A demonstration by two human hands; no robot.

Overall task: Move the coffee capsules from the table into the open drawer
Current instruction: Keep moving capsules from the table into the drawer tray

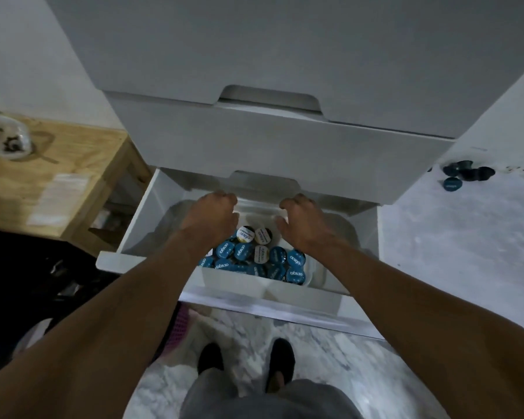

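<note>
The white drawer (152, 213) stands pulled out below me. Inside it a white tray (233, 281) holds several blue-lidded and white-lidded coffee capsules (242, 251). My left hand (215, 216) hovers over the back of the drawer, back up, fingers curled down; what is under the palm is hidden. Beside it, at the same height, my right hand (303, 222) has loosely curled fingers and nothing visible in them. A few dark capsules (466, 173) lie on the pale table (466, 237) at the right.
A closed drawer front (270, 140) overhangs the back of the open one. A wooden stand (58, 176) with a white cup (6, 137) is at the left, dark clutter below it. My feet (245, 364) stand on marbled floor before the drawer.
</note>
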